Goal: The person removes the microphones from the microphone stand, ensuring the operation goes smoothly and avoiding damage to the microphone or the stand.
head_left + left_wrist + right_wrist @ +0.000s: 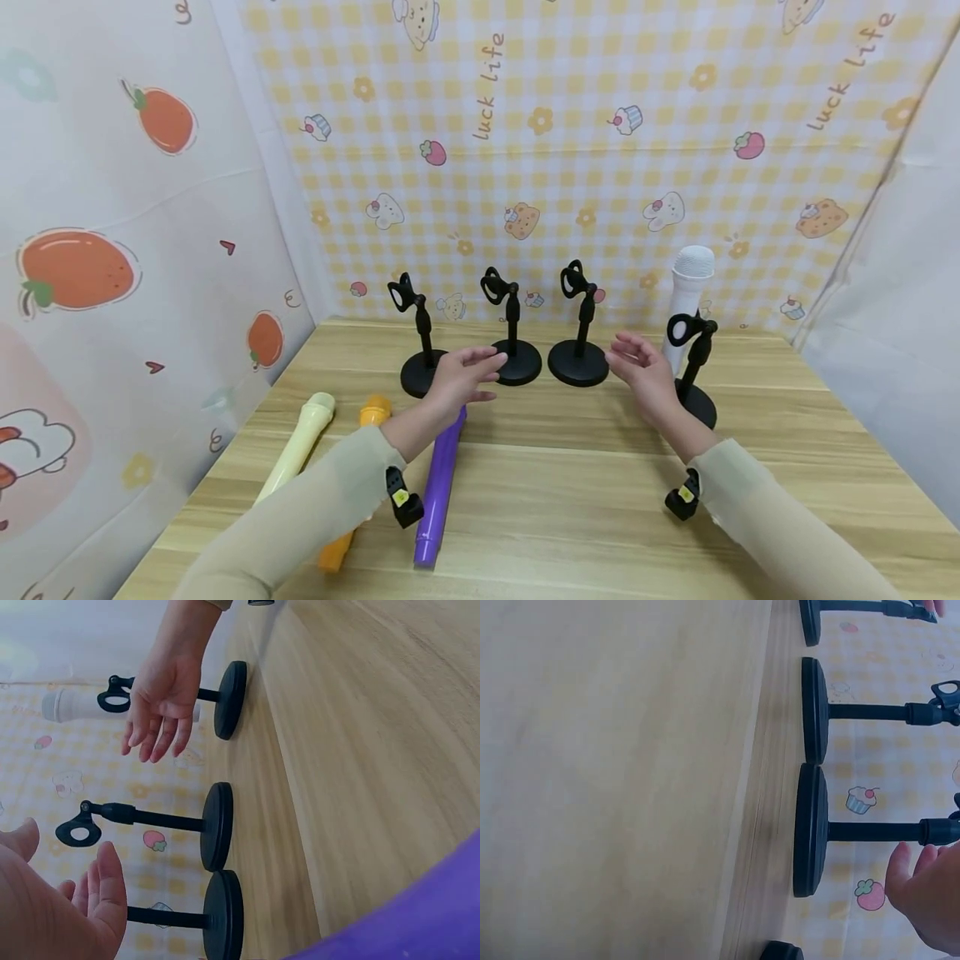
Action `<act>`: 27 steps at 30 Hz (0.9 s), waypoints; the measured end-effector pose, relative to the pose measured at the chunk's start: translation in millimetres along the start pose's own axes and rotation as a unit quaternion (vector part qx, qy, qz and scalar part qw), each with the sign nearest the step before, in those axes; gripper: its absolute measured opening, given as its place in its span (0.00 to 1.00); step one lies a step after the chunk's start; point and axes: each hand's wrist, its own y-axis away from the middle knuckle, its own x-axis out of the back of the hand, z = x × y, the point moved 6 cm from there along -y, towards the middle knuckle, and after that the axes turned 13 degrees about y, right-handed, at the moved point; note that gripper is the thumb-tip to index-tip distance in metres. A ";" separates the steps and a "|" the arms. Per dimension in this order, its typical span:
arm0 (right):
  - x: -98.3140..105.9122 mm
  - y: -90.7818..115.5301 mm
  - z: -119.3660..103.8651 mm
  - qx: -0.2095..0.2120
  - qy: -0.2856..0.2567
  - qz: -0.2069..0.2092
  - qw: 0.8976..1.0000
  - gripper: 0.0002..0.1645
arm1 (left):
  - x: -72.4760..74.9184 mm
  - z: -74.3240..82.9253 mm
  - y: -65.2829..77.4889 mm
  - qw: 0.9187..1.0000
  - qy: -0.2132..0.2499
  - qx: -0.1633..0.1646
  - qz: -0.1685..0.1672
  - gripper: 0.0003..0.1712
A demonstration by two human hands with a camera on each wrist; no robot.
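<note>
My left hand (pixel 465 379) hovers over the table with loosely bent fingers and nothing in it, nearest the second black microphone stand (pixel 517 363). Beneath it lies a purple microphone (pixel 442 483), its head end hidden by the hand. My right hand (pixel 645 375), also holding nothing, is held between the third microphone stand (pixel 578 364) and the rightmost microphone stand (pixel 699 354). A white microphone (pixel 692 279) stands upright behind that rightmost stand; whether they touch I cannot tell. In the left wrist view the right hand (pixel 165 697) partly covers this stand.
To the left lie a pale yellow microphone (pixel 300 437) and an orange microphone (pixel 375 411), partly covered by my left sleeve (pixel 315 508). The leftmost microphone stand (pixel 422 367) is behind my left hand. A checked cloth (pixel 600 75) hangs along the table's back edge.
</note>
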 end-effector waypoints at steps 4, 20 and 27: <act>0.9 7.3 -3.8 0.008 -0.012 -0.009 1.000 0.18 | -11.4 -0.9 -6.9 1.000 0.010 -0.003 -0.010 0.27; 18.9 25.4 -9.4 0.011 -0.003 -0.008 1.000 0.18 | -62.2 -14.1 -28.5 0.997 0.039 -0.024 -0.068 0.22; 32.2 31.5 -12.8 0.044 -0.005 0.000 0.999 0.16 | -82.7 -15.4 -30.2 0.995 0.045 -0.033 -0.081 0.21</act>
